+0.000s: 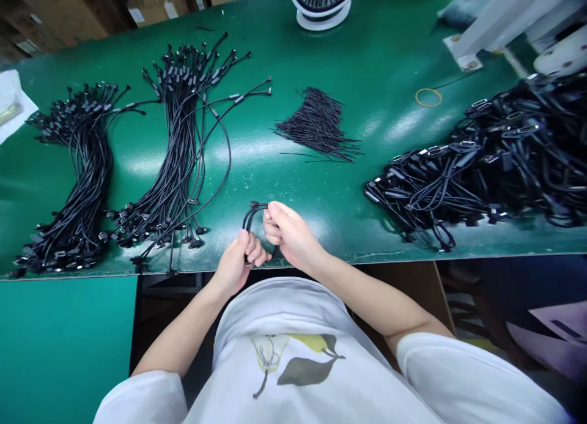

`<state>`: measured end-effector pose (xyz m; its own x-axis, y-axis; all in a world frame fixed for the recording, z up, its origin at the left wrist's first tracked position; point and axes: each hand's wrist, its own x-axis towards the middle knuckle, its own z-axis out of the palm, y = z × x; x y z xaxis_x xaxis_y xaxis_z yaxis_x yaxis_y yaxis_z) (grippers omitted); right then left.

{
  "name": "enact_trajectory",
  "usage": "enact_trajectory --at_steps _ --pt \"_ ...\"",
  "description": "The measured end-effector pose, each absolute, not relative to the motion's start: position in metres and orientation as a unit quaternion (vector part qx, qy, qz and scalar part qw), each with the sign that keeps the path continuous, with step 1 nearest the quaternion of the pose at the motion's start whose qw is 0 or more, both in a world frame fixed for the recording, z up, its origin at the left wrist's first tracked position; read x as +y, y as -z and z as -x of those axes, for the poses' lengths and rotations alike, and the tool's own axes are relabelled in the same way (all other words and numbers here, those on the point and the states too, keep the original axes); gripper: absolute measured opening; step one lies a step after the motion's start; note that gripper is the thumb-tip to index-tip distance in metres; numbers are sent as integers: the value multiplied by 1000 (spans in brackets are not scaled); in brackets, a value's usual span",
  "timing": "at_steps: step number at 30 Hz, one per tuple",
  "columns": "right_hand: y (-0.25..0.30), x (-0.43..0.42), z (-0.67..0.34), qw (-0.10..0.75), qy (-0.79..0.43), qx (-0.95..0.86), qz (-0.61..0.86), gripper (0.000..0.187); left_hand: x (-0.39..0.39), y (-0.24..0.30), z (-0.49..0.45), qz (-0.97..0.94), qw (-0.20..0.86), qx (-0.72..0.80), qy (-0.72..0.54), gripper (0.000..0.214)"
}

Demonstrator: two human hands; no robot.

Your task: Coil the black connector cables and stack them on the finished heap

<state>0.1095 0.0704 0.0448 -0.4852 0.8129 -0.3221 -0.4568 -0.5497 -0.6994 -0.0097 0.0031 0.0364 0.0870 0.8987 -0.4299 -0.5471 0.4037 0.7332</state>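
A black cable (249,217) is bent into a small loop between my two hands, just above the table's front edge. My left hand (237,259) is closed around the loop's lower left side. At the loop's upper right, my right hand (287,231) pinches the cable between thumb and curled fingers. To the left lies a long bundle of straight black cables (177,148), with a few strands spread out to its right. Past my hands is a heap of short black twist ties (316,124).
Another cable bundle (89,173) lies farther left. At the right is a big pile of coiled cables (486,167). A yellow rubber band (428,97), a white fan (323,21) and a white metal bracket (477,41) are on the green table (367,63). Cardboard boxes (64,14) stand behind.
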Motion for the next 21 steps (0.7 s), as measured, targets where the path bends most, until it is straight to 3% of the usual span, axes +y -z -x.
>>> enact_trajectory --at_steps 4,9,12,15,21 --pt "-45 65 -100 461 -752 -319 347 40 2 -31 4 -235 673 472 -519 56" --pt "-49 60 -92 379 -813 -318 306 43 -3 -27 1 -162 710 496 -472 59" --pt "-47 59 -87 411 -805 -287 318 43 -5 -28 -1 -142 712 500 -472 50" --pt "-42 64 -87 429 -811 -252 307 46 -4 -30 1 -178 735 479 -446 55" --pt "-32 75 -96 316 -870 -239 295 50 -8 -23 9 -295 778 441 -337 42"
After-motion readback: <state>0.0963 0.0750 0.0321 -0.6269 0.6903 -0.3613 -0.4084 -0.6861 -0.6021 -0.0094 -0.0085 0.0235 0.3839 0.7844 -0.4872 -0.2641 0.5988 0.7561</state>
